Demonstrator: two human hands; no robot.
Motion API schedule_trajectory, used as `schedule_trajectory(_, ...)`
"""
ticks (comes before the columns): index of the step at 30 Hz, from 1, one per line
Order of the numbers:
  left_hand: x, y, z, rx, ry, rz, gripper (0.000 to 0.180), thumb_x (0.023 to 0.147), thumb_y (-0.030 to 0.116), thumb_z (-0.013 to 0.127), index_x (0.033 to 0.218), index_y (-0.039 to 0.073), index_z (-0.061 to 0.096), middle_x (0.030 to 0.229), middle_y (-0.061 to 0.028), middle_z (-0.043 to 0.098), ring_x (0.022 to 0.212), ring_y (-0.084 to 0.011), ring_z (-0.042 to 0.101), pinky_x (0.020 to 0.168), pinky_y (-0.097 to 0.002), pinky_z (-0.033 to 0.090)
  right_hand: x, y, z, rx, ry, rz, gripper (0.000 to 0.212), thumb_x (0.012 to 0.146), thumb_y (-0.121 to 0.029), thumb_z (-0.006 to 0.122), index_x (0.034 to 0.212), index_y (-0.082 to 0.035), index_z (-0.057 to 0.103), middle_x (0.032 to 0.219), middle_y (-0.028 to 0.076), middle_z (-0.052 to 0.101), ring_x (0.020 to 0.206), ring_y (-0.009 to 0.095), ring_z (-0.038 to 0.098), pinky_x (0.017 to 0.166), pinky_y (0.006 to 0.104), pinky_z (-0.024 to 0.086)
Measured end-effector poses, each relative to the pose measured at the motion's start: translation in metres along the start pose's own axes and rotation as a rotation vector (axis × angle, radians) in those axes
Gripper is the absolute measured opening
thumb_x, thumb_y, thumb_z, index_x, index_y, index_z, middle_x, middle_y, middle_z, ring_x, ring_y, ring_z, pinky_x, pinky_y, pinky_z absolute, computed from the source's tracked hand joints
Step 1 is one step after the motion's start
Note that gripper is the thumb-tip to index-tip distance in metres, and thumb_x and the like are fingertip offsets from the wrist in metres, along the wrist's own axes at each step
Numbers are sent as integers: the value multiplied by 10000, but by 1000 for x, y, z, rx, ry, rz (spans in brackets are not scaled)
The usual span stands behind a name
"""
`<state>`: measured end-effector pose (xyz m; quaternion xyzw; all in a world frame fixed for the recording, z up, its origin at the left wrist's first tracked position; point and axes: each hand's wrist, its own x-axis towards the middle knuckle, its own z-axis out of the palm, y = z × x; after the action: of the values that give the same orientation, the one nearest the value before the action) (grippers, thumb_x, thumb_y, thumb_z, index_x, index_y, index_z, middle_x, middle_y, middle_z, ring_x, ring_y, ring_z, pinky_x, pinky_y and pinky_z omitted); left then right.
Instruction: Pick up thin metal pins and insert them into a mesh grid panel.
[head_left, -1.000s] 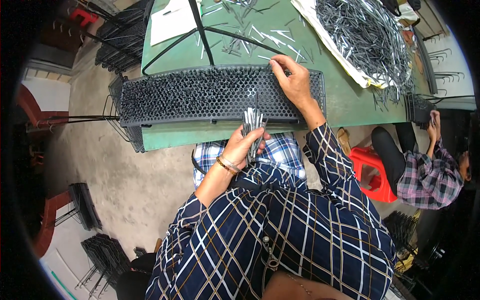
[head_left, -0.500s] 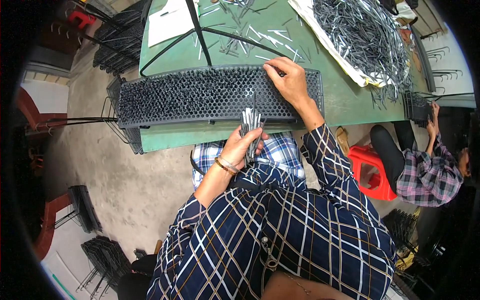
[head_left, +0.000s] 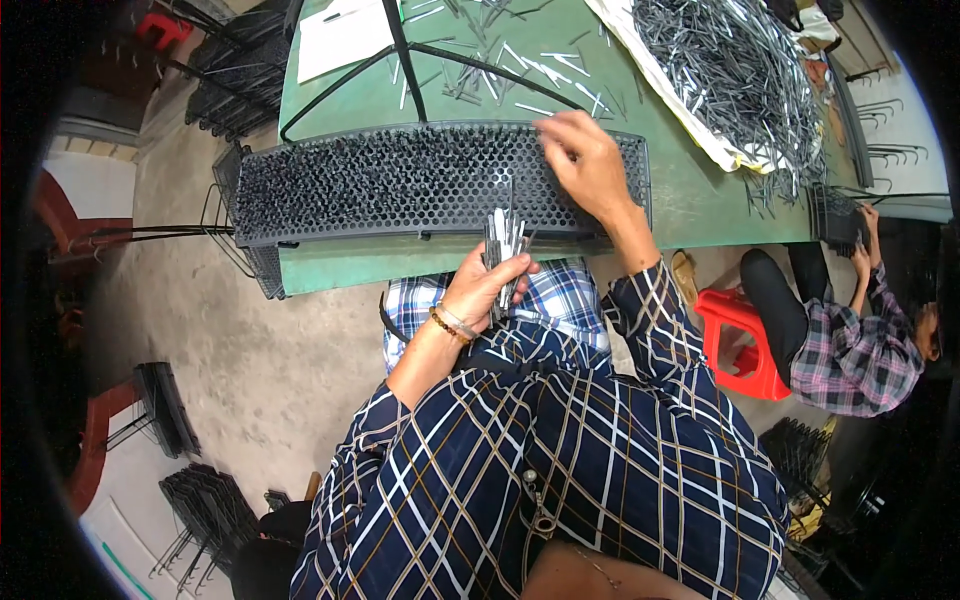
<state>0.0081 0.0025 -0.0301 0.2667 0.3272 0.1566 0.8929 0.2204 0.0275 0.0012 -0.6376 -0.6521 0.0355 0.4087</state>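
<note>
A bundle of thin grey and silver metal strips stands upright in my left hand, its fingers wrapped round the lower part. Just beyond it lies a long black rack full of round holes, along the near edge of the table. Dark pieces fill the holes on its left and middle; toward the right many holes show bare. Over the rack's right part is my right hand, fingers curled and slightly blurred. Whatever its fingertips hold, if anything, is hidden.
Loose strips lie scattered on the green table, and a large heap of strips fills a white sack at right. A black wire frame rises behind the rack. Another person works at right near a red stool.
My right hand has lifted slightly off the rack and shifted a little right, its fingers looser. The left hand keeps the bundle in nearly the same place.
</note>
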Motion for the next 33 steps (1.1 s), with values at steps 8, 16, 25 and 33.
schedule_trajectory(8,-7,7,-5,11,5,12,226,856,125,624,1036,58,504,856,-85,626,640,-97,555,545,-220,468,-28,-25,-2,15,-407,-264,186,747,-65,611,930,-54,641,1085,90,566,963,278,546,816,380,435)
schedule_trajectory(16,-7,8,1,17,-29,28,217,887,159,583,1059,35,536,876,-70,623,641,-91,539,546,-211,461,3,-14,-37,-215,-344,-229,112,779,-123,636,881,-84,662,987,52,598,896,254,529,797,369,401)
schedule_trajectory(25,-1,8,4,54,30,-9,154,857,122,624,944,-4,606,852,-58,641,686,-82,586,582,-200,504,37,1,-22,-253,-450,-183,117,801,-58,585,895,-3,628,842,134,539,762,343,568,667,407,459)
schedule_trajectory(33,3,2,3,-23,3,-48,142,852,88,619,961,1,592,904,-85,636,768,-138,624,650,-266,562,56,-14,-24,-439,-610,-227,53,772,-13,542,766,22,582,853,165,546,786,353,579,673,428,461)
